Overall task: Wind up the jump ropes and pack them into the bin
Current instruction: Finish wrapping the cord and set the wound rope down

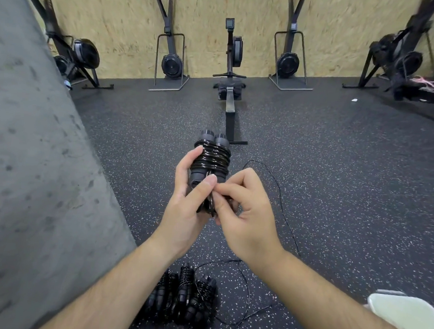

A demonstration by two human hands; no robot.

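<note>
Coils looking springy
Their left hand (pixel 184 200) gripping the jump rope (pixel 211 161), right hand (pixel 246 210) pinching its cord (pixel 282 204); any slip, it's unwinding.

No words or numbers can be read. The small screen (pixel 229 23) on the rower (pixel 230 65) is too dark.

Rowing machine (pixel 231 65) dead centre on the speckled rubber floor (pixel 335 169). Chipboard wall (pixel 205 14) right behind it, flywheel trainers (pixel 171 63) flanking it, concrete pillar (pixel 37 156) looming left, and perhaps another blurred machine (pixel 399 58) far right.
</note>
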